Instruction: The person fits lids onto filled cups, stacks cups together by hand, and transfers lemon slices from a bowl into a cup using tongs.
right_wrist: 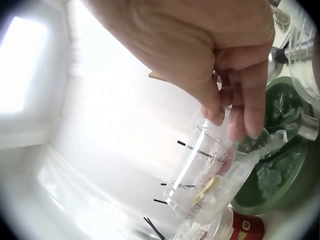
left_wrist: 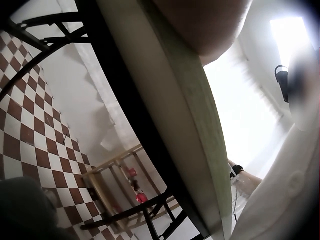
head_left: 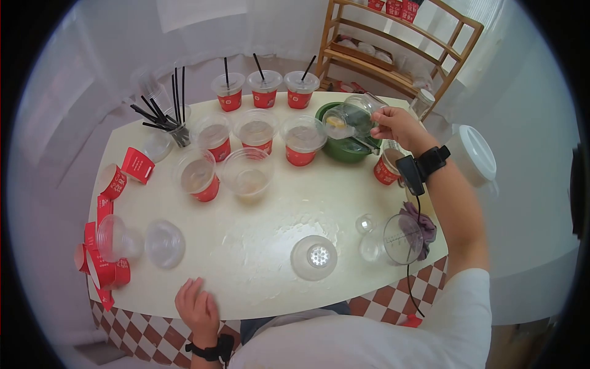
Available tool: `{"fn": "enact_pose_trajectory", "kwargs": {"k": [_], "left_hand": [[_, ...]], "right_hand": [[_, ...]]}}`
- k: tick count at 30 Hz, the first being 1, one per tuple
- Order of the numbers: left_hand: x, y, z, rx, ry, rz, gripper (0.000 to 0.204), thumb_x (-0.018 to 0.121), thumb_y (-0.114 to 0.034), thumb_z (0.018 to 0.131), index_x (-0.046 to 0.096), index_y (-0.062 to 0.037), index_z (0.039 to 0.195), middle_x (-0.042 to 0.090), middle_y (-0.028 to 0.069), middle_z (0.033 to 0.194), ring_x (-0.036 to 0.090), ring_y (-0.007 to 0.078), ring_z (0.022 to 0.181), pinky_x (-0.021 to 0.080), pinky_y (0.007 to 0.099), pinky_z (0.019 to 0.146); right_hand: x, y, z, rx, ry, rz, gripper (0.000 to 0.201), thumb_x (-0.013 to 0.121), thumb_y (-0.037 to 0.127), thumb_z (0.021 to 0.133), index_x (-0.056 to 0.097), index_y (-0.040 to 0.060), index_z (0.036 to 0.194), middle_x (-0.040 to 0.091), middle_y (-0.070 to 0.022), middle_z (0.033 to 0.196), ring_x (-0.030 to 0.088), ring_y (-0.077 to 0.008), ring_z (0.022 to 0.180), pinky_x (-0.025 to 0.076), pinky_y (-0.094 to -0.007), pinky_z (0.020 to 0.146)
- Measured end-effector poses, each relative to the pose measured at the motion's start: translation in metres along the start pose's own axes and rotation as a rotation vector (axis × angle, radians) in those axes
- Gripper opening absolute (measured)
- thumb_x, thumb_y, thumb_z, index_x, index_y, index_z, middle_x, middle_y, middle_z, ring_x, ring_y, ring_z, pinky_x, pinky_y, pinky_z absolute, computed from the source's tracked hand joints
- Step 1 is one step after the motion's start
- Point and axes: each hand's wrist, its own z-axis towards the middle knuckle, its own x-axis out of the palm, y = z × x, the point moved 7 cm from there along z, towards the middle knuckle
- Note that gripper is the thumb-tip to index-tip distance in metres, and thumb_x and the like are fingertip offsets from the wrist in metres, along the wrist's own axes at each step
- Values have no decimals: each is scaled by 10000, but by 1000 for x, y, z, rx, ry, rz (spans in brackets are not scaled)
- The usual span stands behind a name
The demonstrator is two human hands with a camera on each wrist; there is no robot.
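Observation:
My right hand (head_left: 399, 126) grips a clear plastic cup (right_wrist: 195, 175) by its base end, tilted well over beside and partly above a green bowl (head_left: 347, 154). Inside the tilted cup are a yellow lemon slice (right_wrist: 206, 189) and what looks like ice. Its mouth faces left, close to a red-sleeved cup (head_left: 301, 146) in a row of filled cups. More ice and a metal scoop (head_left: 369, 145) lie in the bowl. My left hand (head_left: 198, 305) rests on the front edge of the table (head_left: 258, 270), fingers loosely bent, holding nothing.
Three lidded cups with black straws (head_left: 264, 83) stand at the back. A strainer lid (head_left: 314, 257) and a measuring cup (head_left: 402, 240) are at the front right. Red sleeves (head_left: 114, 270) and clear lids (head_left: 165, 243) lie left. A white lidded bucket (head_left: 473, 154) is beside my right arm.

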Motion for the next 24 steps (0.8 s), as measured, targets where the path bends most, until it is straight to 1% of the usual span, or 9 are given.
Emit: {"fn": "enact_pose_trajectory", "kwargs": {"k": [9,12,15,17,18,19,21,23,24], "left_hand": [[-2,-1,-1,3,-7,0,61,534,-71,774,527,-27,815,605,133,1070,530,358,1024,387,460,860],[-3,0,-1,-2,-25,-18,56,542,-73,768,531,-29,802,607,132,1064,533,356,1017,390,461,856],[-5,-1,0,1,-32,-39,59,565,-68,741,541,-37,786,614,121,1052,545,338,1008,404,452,850],[-7,-2,3,-13,-58,-18,61,577,-67,725,549,-45,774,619,107,1044,555,322,999,418,440,839],[-10,-3,3,15,-73,-15,64,590,-67,709,557,-53,762,624,94,1036,564,305,991,433,428,829],[-12,2,2,-45,-90,28,64,590,-67,709,557,-53,762,624,94,1036,564,305,991,433,428,829],[-13,-2,2,37,-115,-33,84,615,-81,680,573,-78,752,632,62,1023,579,265,973,459,392,799],[-15,0,1,13,-133,-25,85,622,-89,675,579,-89,747,634,51,1017,583,252,965,464,379,788],[-16,-1,1,37,-136,-50,86,629,-96,670,584,-101,743,636,40,1011,588,238,957,470,366,777]], "right_hand": [[-6,-14,5,105,-142,244,194,462,193,950,508,7,917,550,-60,810,622,-172,733,564,-275,695],[-6,-17,6,85,-136,276,182,477,177,933,503,11,865,528,-68,791,627,-215,739,569,-301,651],[-6,-16,6,14,-64,254,179,488,189,927,505,24,858,524,-62,782,624,-208,722,564,-292,640],[-7,-16,4,29,-66,117,178,498,187,916,517,13,885,528,-60,795,620,-194,717,557,-283,623],[-4,-3,-4,8,-171,-45,186,505,175,904,524,-8,937,541,-56,801,617,-176,675,553,-274,603],[-3,11,-7,-68,-219,-182,199,515,173,897,541,-21,933,554,-61,799,612,-157,633,547,-266,587],[-1,44,-9,-240,-290,-399,172,539,165,893,564,-3,869,546,-59,779,584,-127,587,532,-251,572],[18,80,-15,-414,-272,-585,134,555,106,886,565,-12,822,532,-43,777,561,-105,610,503,-237,566],[36,95,-20,-424,-251,-582,134,555,106,886,565,-12,822,532,-43,777,561,-105,610,503,-237,566]]}}
